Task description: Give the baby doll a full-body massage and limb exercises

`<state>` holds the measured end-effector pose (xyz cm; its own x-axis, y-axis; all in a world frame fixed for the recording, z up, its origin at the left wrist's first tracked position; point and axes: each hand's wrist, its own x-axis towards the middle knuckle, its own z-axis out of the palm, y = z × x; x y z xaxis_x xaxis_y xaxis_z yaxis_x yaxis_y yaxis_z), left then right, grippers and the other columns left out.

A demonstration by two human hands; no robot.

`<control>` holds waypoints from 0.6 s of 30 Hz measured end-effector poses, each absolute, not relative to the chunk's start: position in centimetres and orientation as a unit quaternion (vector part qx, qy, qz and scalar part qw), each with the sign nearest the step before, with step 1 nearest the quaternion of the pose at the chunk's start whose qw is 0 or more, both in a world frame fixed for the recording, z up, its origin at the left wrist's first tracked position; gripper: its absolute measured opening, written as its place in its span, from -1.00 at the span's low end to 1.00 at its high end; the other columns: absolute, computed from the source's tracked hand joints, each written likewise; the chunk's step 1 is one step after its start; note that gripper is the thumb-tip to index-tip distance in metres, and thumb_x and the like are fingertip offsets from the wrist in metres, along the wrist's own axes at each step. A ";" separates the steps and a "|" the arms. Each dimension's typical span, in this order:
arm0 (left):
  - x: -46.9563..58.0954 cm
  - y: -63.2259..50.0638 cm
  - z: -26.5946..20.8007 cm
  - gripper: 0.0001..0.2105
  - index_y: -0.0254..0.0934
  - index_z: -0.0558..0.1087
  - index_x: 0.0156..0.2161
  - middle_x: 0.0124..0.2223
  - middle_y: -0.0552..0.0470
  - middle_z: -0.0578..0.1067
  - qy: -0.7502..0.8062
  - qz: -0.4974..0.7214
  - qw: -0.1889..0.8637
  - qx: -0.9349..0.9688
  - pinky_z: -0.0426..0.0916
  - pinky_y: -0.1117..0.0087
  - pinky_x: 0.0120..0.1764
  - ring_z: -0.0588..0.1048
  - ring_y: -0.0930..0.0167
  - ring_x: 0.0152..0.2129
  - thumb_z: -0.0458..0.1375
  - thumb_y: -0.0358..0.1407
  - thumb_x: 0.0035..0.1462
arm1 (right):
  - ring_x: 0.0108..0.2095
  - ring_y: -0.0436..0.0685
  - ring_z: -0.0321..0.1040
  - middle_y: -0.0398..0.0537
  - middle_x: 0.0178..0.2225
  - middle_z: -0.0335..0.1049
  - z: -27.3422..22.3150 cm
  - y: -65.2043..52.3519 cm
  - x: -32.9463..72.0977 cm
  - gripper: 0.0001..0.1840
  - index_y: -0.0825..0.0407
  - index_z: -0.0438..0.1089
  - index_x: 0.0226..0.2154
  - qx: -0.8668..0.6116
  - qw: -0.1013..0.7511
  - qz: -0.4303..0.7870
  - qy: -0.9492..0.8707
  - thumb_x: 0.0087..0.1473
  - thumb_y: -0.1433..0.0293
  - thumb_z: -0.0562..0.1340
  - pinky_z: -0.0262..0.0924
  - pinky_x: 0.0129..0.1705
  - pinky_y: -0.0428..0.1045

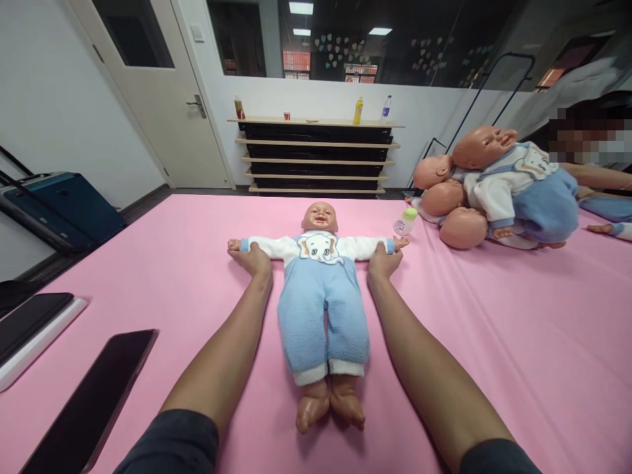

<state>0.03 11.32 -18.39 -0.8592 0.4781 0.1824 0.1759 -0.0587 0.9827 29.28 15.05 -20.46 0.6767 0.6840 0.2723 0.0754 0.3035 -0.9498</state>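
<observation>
A baby doll [322, 289] lay face-up at the middle of the pink counter [518, 342], arms spread wide. The left hand [251, 257] was closed over the doll's wrist on one side; the right hand [384, 260] gripped the opposite wrist. A small feeding bottle [405, 222] stood just beyond the right hand, near a pile of dolls [494, 191]. A dark phone [93, 395] lay beside the left forearm.

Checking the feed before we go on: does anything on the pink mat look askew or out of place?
The doll lies straight on its back, arms spread under the left hand and right hand. The odd spot is the far right: several dolls heaped in a pile, and a small bottle lying tipped beside them.
</observation>
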 end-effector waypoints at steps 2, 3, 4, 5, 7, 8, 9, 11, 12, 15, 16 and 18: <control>-0.6 11.1 -18.3 -0.29 -0.39 -0.21 0.29 0.21 -0.33 0.12 0.718 0.649 0.080 0.237 0.01 0.13 0.27 0.11 0.28 0.24 -0.05 -0.45 0.04 | 0.19 0.16 0.11 0.19 0.17 0.09 -20.4 15.3 29.8 -0.35 0.13 0.06 0.15 -0.568 0.728 0.194 -0.332 0.03 0.27 0.14 0.00 0.26 0.17; -0.8 10.9 -18.3 -0.25 -0.38 -0.24 0.30 0.23 -0.34 0.09 0.737 0.629 0.063 0.241 -0.02 0.11 0.28 0.07 0.27 0.26 -0.03 -0.48 0.02 | 0.19 0.16 0.12 0.18 0.17 0.10 -20.4 15.3 29.9 -0.36 0.13 0.08 0.14 -0.574 0.725 0.187 -0.330 0.01 0.29 0.15 -0.01 0.27 0.17; -0.9 10.7 -18.1 -0.23 -0.36 -0.26 0.31 0.26 -0.34 0.03 0.753 0.608 0.045 0.247 -0.06 0.08 0.28 0.02 0.25 0.28 -0.02 -0.50 0.00 | 0.18 0.16 0.12 0.17 0.16 0.12 -20.4 15.4 29.9 -0.36 0.12 0.10 0.14 -0.578 0.723 0.180 -0.332 -0.01 0.30 0.16 -0.02 0.27 0.17; -0.9 10.6 -17.9 -0.21 -0.33 -0.27 0.31 0.29 -0.32 -0.03 0.766 0.588 0.027 0.257 -0.10 0.04 0.29 -0.05 0.23 0.30 -0.02 -0.50 -0.01 | 0.17 0.16 0.13 0.16 0.16 0.13 -20.5 15.3 29.9 -0.35 0.11 0.11 0.13 -0.581 0.721 0.172 -0.335 -0.02 0.30 0.17 -0.02 0.27 0.18; -0.5 10.1 -17.2 -0.19 -0.25 -0.26 0.32 0.34 -0.27 -0.18 0.780 0.556 -0.007 0.287 -0.19 -0.05 0.28 -0.18 0.18 0.32 0.00 -0.50 -0.02 | 0.16 0.16 0.16 0.14 0.16 0.14 -20.5 15.3 29.7 -0.35 0.09 0.12 0.13 -0.584 0.720 0.160 -0.338 -0.04 0.32 0.19 -0.03 0.27 0.19; -0.2 9.8 -16.6 -0.19 -0.22 -0.25 0.32 0.36 -0.23 -0.24 0.778 0.547 -0.022 0.308 -0.22 -0.08 0.27 -0.24 0.17 0.33 0.00 -0.49 -0.01 | 0.15 0.16 0.16 0.14 0.16 0.15 -20.5 15.2 29.6 -0.34 0.09 0.12 0.14 -0.585 0.720 0.156 -0.339 -0.04 0.32 0.19 -0.04 0.27 0.19; 0.3 9.5 -16.0 -0.21 -0.21 -0.22 0.32 0.36 -0.20 -0.27 0.771 0.541 -0.033 0.333 -0.24 -0.10 0.27 -0.28 0.17 0.33 0.01 -0.48 0.00 | 0.15 0.16 0.17 0.13 0.16 0.15 -20.4 15.2 29.5 -0.34 0.08 0.12 0.14 -0.585 0.720 0.155 -0.339 -0.05 0.33 0.19 -0.04 0.26 0.19; 1.8 8.5 -14.5 -0.26 -0.23 -0.14 0.31 0.37 -0.17 -0.26 0.742 0.541 -0.046 0.392 -0.22 -0.05 0.29 -0.30 0.19 0.33 0.03 -0.44 0.02 | 0.13 0.15 0.20 0.11 0.15 0.17 -20.3 15.1 29.3 -0.33 0.06 0.12 0.14 -0.583 0.721 0.159 -0.339 -0.05 0.33 0.20 -0.03 0.25 0.19; 2.8 7.8 -13.8 -0.29 -0.25 -0.09 0.30 0.37 -0.17 -0.23 0.724 0.544 -0.044 0.423 -0.19 -0.01 0.30 -0.27 0.21 0.33 0.04 -0.41 0.04 | 0.11 0.14 0.22 0.09 0.14 0.19 -20.1 15.1 29.3 -0.32 0.04 0.11 0.15 -0.580 0.722 0.163 -0.341 -0.06 0.34 0.20 -0.01 0.24 0.19; 5.7 3.7 -11.7 -0.38 -0.27 0.07 0.25 0.34 -0.14 -0.05 0.666 0.528 -0.004 0.527 -0.05 0.09 0.30 -0.09 0.24 0.31 0.05 -0.32 0.07 | 0.07 0.11 0.26 0.06 0.12 0.22 -19.8 15.0 29.4 -0.29 0.02 0.09 0.17 -0.560 0.726 0.185 -0.353 -0.05 0.33 0.21 0.05 0.21 0.16; 6.5 1.7 -11.1 -0.40 -0.25 0.10 0.25 0.32 -0.11 0.02 0.647 0.507 0.014 0.569 -0.01 0.10 0.30 -0.02 0.25 0.29 0.05 -0.29 0.08 | 0.07 0.10 0.26 0.07 0.12 0.21 -19.7 15.0 29.4 -0.29 0.03 0.07 0.18 -0.552 0.728 0.193 -0.359 -0.04 0.32 0.20 0.06 0.20 0.15; 7.6 -3.2 -10.3 -0.42 -0.15 0.12 0.25 0.28 -0.04 0.14 0.615 0.421 0.056 0.664 0.06 0.10 0.28 0.08 0.26 0.25 0.04 -0.23 0.10 | 0.10 0.08 0.22 0.09 0.15 0.17 -19.4 14.8 29.3 -0.30 0.05 0.07 0.19 -0.539 0.727 0.202 -0.375 -0.01 0.29 0.18 0.05 0.20 0.12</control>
